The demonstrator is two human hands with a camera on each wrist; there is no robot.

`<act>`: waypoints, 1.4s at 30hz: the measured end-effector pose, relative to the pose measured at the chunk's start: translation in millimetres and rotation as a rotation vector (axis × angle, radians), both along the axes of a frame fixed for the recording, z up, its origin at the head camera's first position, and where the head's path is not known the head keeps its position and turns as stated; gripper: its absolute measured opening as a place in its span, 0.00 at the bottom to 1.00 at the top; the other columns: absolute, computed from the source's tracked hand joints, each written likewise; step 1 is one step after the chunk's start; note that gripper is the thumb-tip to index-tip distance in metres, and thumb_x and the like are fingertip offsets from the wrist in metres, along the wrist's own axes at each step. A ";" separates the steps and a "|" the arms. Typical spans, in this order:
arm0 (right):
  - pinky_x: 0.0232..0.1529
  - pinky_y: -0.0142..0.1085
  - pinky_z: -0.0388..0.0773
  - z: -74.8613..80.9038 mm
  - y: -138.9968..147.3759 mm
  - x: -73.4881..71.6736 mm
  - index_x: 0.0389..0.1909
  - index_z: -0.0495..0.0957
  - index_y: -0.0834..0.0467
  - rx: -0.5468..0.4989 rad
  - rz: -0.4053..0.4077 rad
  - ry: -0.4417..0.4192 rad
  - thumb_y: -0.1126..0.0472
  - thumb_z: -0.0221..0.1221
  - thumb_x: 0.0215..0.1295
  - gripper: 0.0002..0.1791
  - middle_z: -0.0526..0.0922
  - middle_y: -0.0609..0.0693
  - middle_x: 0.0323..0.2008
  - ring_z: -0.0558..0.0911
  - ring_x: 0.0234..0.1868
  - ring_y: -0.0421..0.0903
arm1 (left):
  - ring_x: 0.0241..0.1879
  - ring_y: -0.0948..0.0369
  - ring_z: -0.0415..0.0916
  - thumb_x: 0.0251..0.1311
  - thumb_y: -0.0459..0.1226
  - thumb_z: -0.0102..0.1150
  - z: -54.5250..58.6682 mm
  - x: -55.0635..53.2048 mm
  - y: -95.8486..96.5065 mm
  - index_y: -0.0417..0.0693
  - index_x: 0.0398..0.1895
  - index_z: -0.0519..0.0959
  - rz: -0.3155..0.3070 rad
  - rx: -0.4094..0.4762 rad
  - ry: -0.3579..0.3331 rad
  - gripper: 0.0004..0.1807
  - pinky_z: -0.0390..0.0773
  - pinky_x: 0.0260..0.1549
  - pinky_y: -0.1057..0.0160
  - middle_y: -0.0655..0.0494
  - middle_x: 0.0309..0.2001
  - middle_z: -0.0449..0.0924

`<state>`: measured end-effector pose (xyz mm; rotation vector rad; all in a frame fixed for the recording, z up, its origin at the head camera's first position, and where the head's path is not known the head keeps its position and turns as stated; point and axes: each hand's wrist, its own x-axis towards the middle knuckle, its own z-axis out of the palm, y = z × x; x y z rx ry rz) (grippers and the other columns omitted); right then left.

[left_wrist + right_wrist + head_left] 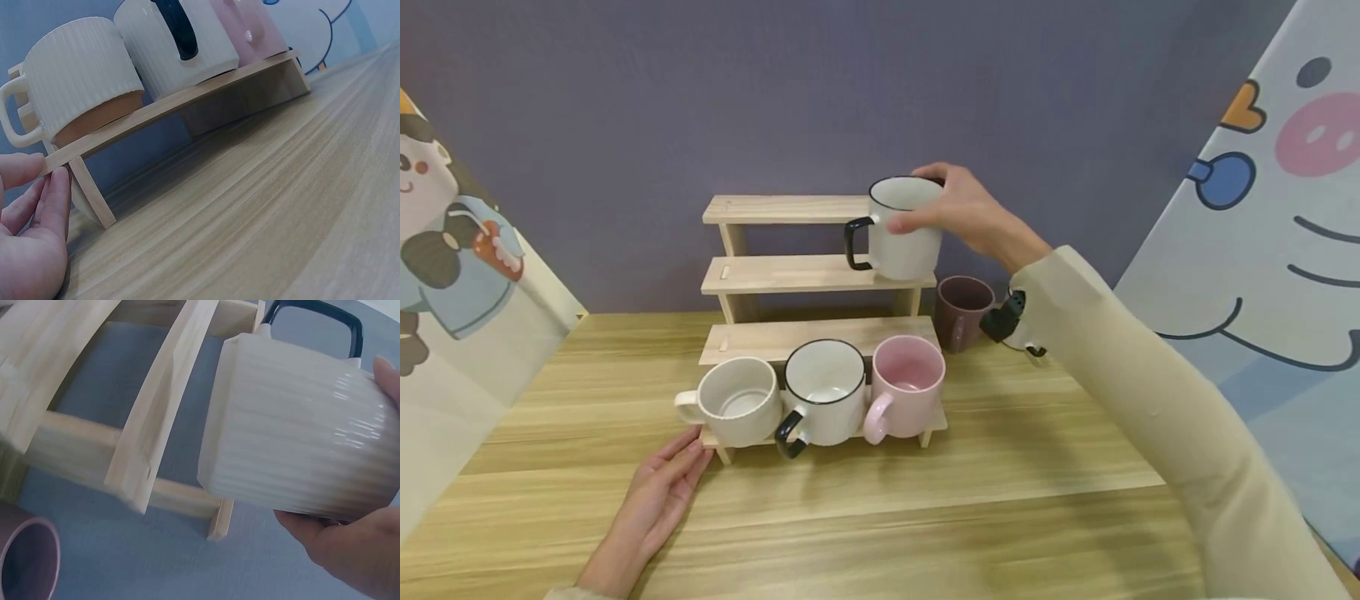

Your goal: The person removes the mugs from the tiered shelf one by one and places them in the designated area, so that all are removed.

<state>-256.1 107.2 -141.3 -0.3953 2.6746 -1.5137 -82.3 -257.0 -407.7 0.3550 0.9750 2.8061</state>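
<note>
My right hand [966, 208] grips a white ribbed mug [904, 250] with a black rim and black handle, thumb in front and fingers behind. It is held upright in front of the upper right part of a stepped wooden rack [748, 340], its handle to the left. On the rack's lowest step stand a cream mug [741, 408], another black-rimmed white mug [827, 408] and a pink mug [910, 387]. At that step's left end my left hand [658, 492] pinches the board, thumb above and fingers [59, 194] beneath.
A brown mug [958, 312] stands on the wood-grain table [925, 517], right of the rack. Behind the right wrist, a white mug with a black handle [1021, 340] is mostly hidden. A grey-blue wall [647, 142] rises behind, with cartoon panels [1262, 267] at both sides.
</note>
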 end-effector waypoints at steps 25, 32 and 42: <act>0.60 0.42 0.72 -18.7 72.7 16.6 0.69 0.56 0.60 0.042 -0.137 0.002 0.59 0.71 0.49 0.48 0.69 0.56 0.55 0.70 0.52 0.49 | 0.53 0.59 0.79 0.69 0.20 0.31 3.1 -1.8 -2.9 0.36 0.51 0.78 -0.038 0.017 0.004 0.22 0.77 0.59 0.70 0.47 0.51 0.80; 0.51 0.37 0.74 -32.4 94.4 24.7 0.70 0.55 0.59 0.094 -0.152 -0.017 0.57 0.71 0.50 0.49 0.68 0.58 0.57 0.70 0.52 0.49 | 0.52 0.57 0.79 0.68 0.19 0.31 1.7 -3.1 -3.1 0.36 0.51 0.77 -0.042 0.036 -0.004 0.22 0.77 0.59 0.68 0.45 0.51 0.80; 0.48 0.30 0.74 -48.3 121.5 34.7 0.69 0.56 0.60 0.075 -0.183 -0.019 0.57 0.71 0.51 0.47 0.69 0.53 0.55 0.70 0.50 0.45 | 0.52 0.57 0.79 0.69 0.19 0.29 -0.1 -4.0 -4.0 0.35 0.51 0.77 -0.044 0.046 0.008 0.23 0.77 0.59 0.69 0.46 0.51 0.80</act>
